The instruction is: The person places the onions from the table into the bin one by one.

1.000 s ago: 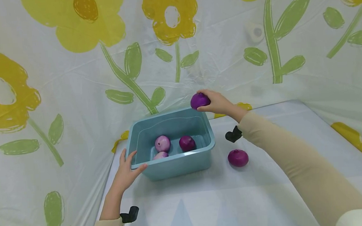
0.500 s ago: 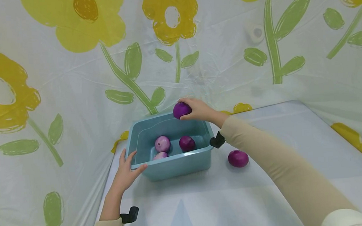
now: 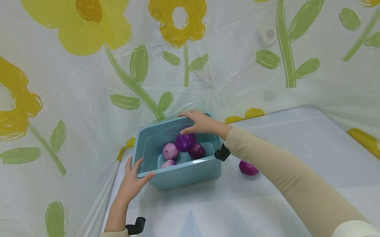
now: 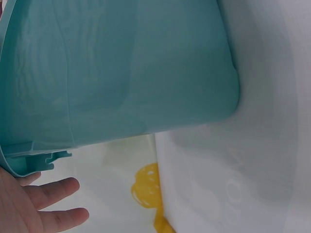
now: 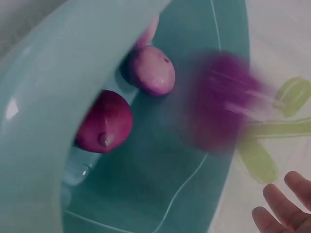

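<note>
A light blue plastic bin (image 3: 187, 175) stands on the table. A purple onion (image 3: 185, 142), blurred in the right wrist view, drops into it below my right hand (image 3: 201, 124). That hand is over the bin's back right part, fingers spread, holding nothing. Inside the bin lie a dark red onion (image 3: 196, 151), a pale pink-purple onion (image 3: 170, 151) and a second pale onion (image 3: 169, 163), partly hidden by the front wall. My left hand (image 3: 130, 182) rests at the bin's front left corner, its thumb along the rim and its fingers straight in the left wrist view (image 4: 51, 194).
Another red onion (image 3: 248, 168) sits on the white table (image 3: 234, 210) to the right of the bin, partly covered by my right sleeve (image 3: 285, 174). A flower-printed curtain (image 3: 232, 58) hangs behind. Black wrist mounts (image 3: 222, 153) hang at both wrists.
My right hand has moved left over the bin with the purple onion and let it go. The onion is now lower, inside the bin. The left hand has stayed at the corner.
</note>
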Available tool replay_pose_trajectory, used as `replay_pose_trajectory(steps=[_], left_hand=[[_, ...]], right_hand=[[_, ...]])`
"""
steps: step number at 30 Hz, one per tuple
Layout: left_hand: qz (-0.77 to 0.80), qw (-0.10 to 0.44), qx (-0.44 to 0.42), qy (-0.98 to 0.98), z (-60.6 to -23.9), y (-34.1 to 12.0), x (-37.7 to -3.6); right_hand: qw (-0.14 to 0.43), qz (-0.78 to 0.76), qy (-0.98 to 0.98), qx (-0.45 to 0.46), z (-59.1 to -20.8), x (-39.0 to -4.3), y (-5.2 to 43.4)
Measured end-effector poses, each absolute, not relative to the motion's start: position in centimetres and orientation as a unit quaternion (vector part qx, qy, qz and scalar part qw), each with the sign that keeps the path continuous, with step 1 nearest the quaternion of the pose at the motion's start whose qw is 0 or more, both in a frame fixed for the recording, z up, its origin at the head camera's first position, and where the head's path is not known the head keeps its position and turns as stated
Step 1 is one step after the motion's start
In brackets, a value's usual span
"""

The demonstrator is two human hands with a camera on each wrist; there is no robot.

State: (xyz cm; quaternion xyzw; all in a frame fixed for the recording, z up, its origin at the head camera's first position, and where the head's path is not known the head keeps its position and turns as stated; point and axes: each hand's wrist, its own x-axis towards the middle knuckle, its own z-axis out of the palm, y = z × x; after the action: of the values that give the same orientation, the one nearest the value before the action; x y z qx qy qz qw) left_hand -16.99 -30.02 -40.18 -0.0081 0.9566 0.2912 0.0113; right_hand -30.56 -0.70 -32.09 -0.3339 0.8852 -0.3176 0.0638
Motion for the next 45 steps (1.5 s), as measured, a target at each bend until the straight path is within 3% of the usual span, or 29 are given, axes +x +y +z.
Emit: replay_pose_trajectory(steps=[14,28,45], left_hand=[[0.289,0.003,0.003,0.957,-40.4,-30.1,-17.0],[0.290,0.007,0.002,0.957,-40.4,-30.1,-17.0],[0.291,0.002,0.001,0.957,-40.5,-30.1,-17.0]], right_hand=[[0.053,-0.351,0.881,-0.313,-31.1,-29.7,1.7],[-0.003,-0.382,0.874,-0.300,-30.6,-27.9,8.4],[0.029,-0.399,0.888,-0.227,-38.0,-25.2,14.8]])
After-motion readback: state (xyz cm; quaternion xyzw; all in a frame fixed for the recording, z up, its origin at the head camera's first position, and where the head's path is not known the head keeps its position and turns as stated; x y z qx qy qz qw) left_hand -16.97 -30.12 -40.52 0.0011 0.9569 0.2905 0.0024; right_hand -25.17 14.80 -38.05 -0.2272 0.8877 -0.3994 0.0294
